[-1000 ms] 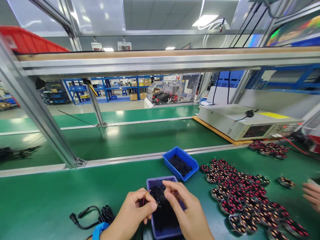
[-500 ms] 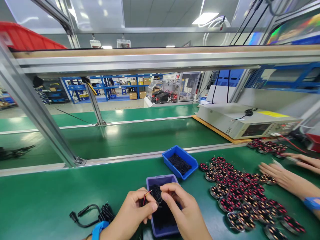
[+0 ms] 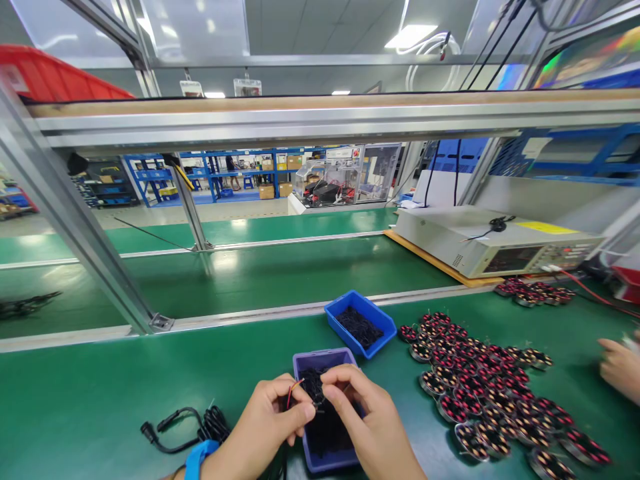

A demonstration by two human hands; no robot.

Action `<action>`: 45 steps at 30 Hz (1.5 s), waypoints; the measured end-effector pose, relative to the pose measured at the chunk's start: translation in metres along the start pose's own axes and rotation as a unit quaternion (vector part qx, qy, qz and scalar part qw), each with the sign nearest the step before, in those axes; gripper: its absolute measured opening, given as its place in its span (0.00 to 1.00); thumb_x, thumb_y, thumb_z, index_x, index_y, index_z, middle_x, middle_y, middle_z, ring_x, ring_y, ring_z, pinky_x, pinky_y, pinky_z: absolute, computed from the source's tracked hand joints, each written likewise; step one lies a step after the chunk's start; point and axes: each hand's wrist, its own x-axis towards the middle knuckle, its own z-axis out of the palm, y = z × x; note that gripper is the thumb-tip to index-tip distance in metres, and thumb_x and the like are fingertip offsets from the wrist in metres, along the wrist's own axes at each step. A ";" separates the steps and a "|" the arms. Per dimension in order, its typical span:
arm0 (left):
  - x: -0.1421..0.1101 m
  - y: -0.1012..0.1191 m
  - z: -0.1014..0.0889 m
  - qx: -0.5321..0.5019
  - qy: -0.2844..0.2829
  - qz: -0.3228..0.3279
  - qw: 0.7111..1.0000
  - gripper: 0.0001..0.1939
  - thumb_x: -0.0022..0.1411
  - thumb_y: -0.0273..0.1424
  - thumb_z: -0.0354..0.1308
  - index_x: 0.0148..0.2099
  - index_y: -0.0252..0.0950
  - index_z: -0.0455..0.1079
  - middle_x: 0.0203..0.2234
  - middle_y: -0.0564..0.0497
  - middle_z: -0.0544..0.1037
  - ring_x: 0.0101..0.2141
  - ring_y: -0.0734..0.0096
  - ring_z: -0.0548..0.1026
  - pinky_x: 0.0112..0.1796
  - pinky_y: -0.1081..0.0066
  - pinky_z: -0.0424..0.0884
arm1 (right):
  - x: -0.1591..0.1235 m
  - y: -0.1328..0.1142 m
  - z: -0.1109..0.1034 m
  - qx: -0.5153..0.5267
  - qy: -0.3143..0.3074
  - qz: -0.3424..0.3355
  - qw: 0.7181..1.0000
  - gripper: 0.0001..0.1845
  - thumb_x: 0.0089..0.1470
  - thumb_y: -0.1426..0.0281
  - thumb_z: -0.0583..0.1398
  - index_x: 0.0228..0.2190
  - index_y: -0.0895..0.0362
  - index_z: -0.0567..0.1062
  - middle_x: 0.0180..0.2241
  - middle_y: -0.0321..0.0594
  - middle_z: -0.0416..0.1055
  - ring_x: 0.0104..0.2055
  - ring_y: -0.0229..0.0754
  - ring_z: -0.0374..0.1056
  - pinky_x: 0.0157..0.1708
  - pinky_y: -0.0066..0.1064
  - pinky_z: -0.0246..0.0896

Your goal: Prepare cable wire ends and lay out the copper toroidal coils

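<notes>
My left hand (image 3: 270, 420) is closed on the end of a black cable, with thin red, yellow and dark wires (image 3: 294, 388) sticking up between thumb and forefinger. Close beside it, my right hand (image 3: 367, 417) is pinched; whatever its fingertips hold is too small to make out. Both hands are over a purple bin (image 3: 323, 358) containing small black pieces. Left of my left wrist lies a coiled black cable (image 3: 213, 423) with round connectors.
Behind the purple bin, a blue bin (image 3: 381, 342) holds thin black pieces. Many round coil-wound parts (image 3: 475, 373) spread across the right side of the green bench. A grey instrument (image 3: 480, 243) stands at the back right. Another person's hand (image 3: 620, 367) is at the right edge.
My hands have hardly moved. The other person's hands have drawn back to the right, away from the coil-wound parts. Black cables on the far-left green surface have shifted slightly left.
</notes>
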 end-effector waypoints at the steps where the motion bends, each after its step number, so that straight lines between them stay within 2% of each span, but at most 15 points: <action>1: 0.000 0.001 0.000 0.002 -0.001 -0.001 1.000 0.23 0.49 0.48 0.70 0.25 0.33 0.72 0.23 0.56 0.67 0.18 0.80 0.64 0.19 0.78 0.62 | 0.000 0.001 0.000 0.001 -0.006 -0.001 1.000 0.15 0.63 0.57 0.58 0.32 0.54 0.77 0.29 0.39 0.76 0.31 0.44 0.72 0.32 0.29 0.68; 7: 0.000 0.000 0.000 0.004 -0.007 0.001 1.000 0.24 0.48 0.50 0.71 0.26 0.33 0.73 0.23 0.55 0.67 0.19 0.79 0.65 0.19 0.77 0.61 | 0.001 0.001 0.000 -0.013 -0.038 -0.010 0.999 0.10 0.63 0.65 0.58 0.34 0.53 0.77 0.31 0.38 0.76 0.32 0.43 0.72 0.31 0.29 0.67; 12: 0.002 -0.002 -0.001 0.004 -0.006 0.000 1.000 0.22 0.50 0.47 0.70 0.25 0.34 0.70 0.19 0.57 0.65 0.19 0.78 0.64 0.20 0.77 0.62 | 0.004 -0.006 -0.006 -0.058 -0.087 -0.102 0.989 0.09 0.64 0.69 0.57 0.36 0.52 0.79 0.34 0.39 0.77 0.37 0.44 0.72 0.40 0.33 0.67; 15: 0.000 0.006 -0.001 0.006 -0.009 0.006 1.000 0.17 0.52 0.43 0.67 0.26 0.34 0.71 0.21 0.56 0.65 0.20 0.77 0.64 0.22 0.76 0.63 | 0.005 -0.007 -0.009 -0.104 -0.087 -0.137 0.981 0.07 0.60 0.73 0.59 0.36 0.52 0.78 0.34 0.39 0.76 0.39 0.45 0.71 0.40 0.34 0.66; 18: -0.003 0.017 0.000 -0.003 -0.028 -0.006 1.000 0.12 0.50 0.38 0.66 0.31 0.33 0.74 0.23 0.55 0.67 0.22 0.76 0.66 0.24 0.75 0.65 | 0.006 -0.005 -0.009 -0.119 -0.078 -0.133 0.981 0.10 0.56 0.79 0.58 0.31 0.52 0.75 0.31 0.37 0.75 0.36 0.44 0.71 0.39 0.33 0.65; 21: -0.006 0.020 0.001 -0.029 -0.031 -0.013 0.999 0.16 0.47 0.36 0.69 0.37 0.33 0.74 0.27 0.52 0.71 0.25 0.72 0.70 0.27 0.73 0.69 | 0.006 -0.002 -0.007 -0.106 -0.085 -0.109 0.985 0.09 0.55 0.79 0.57 0.29 0.53 0.72 0.30 0.36 0.75 0.34 0.43 0.70 0.37 0.32 0.64; 25: -0.003 0.004 0.000 -0.071 -0.037 0.021 0.997 0.18 0.50 0.39 0.71 0.37 0.35 0.71 0.29 0.51 0.72 0.26 0.72 0.72 0.29 0.72 0.71 | 0.004 -0.002 -0.005 -0.078 -0.113 -0.087 0.987 0.09 0.57 0.77 0.56 0.29 0.53 0.73 0.31 0.37 0.76 0.36 0.44 0.70 0.37 0.32 0.65; 29: 0.000 -0.007 -0.002 -0.094 -0.030 0.042 0.994 0.20 0.51 0.43 0.72 0.33 0.36 0.67 0.29 0.53 0.71 0.25 0.74 0.72 0.28 0.73 0.69 | 0.006 -0.003 -0.009 -0.087 -0.137 -0.097 0.982 0.10 0.54 0.77 0.61 0.37 0.52 0.76 0.34 0.36 0.77 0.38 0.45 0.70 0.39 0.33 0.65; 34: -0.002 0.000 -0.002 -0.033 -0.099 0.013 0.994 0.23 0.53 0.47 0.69 0.32 0.36 0.63 0.25 0.52 0.70 0.28 0.68 0.72 0.33 0.69 0.69 | 0.011 -0.003 -0.014 -0.107 -0.151 -0.147 0.972 0.09 0.61 0.75 0.58 0.30 0.54 0.74 0.29 0.36 0.75 0.35 0.43 0.69 0.37 0.31 0.62; 37: -0.004 0.007 -0.006 0.040 -0.124 0.073 0.989 0.20 0.55 0.45 0.67 0.31 0.36 0.64 0.32 0.49 0.69 0.36 0.65 0.71 0.40 0.66 0.67 | 0.009 -0.006 -0.024 -0.146 -0.181 -0.101 0.967 0.09 0.53 0.80 0.60 0.27 0.54 0.73 0.29 0.35 0.74 0.35 0.42 0.68 0.36 0.30 0.61; 39: -0.005 0.015 -0.012 0.118 -0.131 0.102 0.979 0.15 0.54 0.39 0.66 0.30 0.35 0.65 0.35 0.49 0.68 0.40 0.63 0.68 0.44 0.66 0.64 | 0.007 -0.008 -0.034 -0.162 -0.218 -0.068 0.960 0.12 0.48 0.84 0.61 0.26 0.55 0.73 0.29 0.34 0.74 0.34 0.41 0.69 0.35 0.28 0.61; 40: -0.005 0.019 -0.015 0.152 -0.140 0.090 0.974 0.12 0.54 0.35 0.66 0.29 0.35 0.66 0.34 0.49 0.69 0.39 0.64 0.67 0.43 0.67 0.63 | 0.006 -0.009 -0.039 -0.159 -0.245 -0.064 0.954 0.13 0.46 0.85 0.62 0.26 0.54 0.73 0.29 0.33 0.75 0.35 0.41 0.70 0.35 0.28 0.61; 42: -0.007 0.028 -0.020 0.165 -0.171 0.019 0.971 0.09 0.51 0.31 0.65 0.30 0.35 0.66 0.30 0.52 0.70 0.34 0.68 0.66 0.38 0.69 0.62 | 0.005 -0.010 -0.046 -0.140 -0.297 -0.074 0.942 0.14 0.45 0.85 0.65 0.25 0.54 0.74 0.30 0.31 0.77 0.36 0.40 0.71 0.38 0.27 0.62; 43: -0.007 0.030 -0.023 0.140 -0.189 -0.022 0.972 0.09 0.50 0.30 0.65 0.30 0.35 0.67 0.28 0.54 0.70 0.32 0.70 0.66 0.36 0.71 0.61 | 0.006 -0.009 -0.047 -0.137 -0.306 -0.077 0.939 0.14 0.45 0.85 0.67 0.24 0.54 0.75 0.31 0.31 0.77 0.37 0.40 0.72 0.39 0.27 0.62; 45: -0.006 0.030 -0.025 0.066 -0.222 -0.075 0.970 0.09 0.48 0.28 0.64 0.33 0.35 0.68 0.26 0.55 0.73 0.30 0.71 0.67 0.33 0.73 0.61 | 0.008 -0.005 -0.044 -0.183 -0.276 -0.071 0.941 0.13 0.45 0.83 0.70 0.26 0.53 0.77 0.31 0.31 0.78 0.38 0.41 0.72 0.39 0.28 0.62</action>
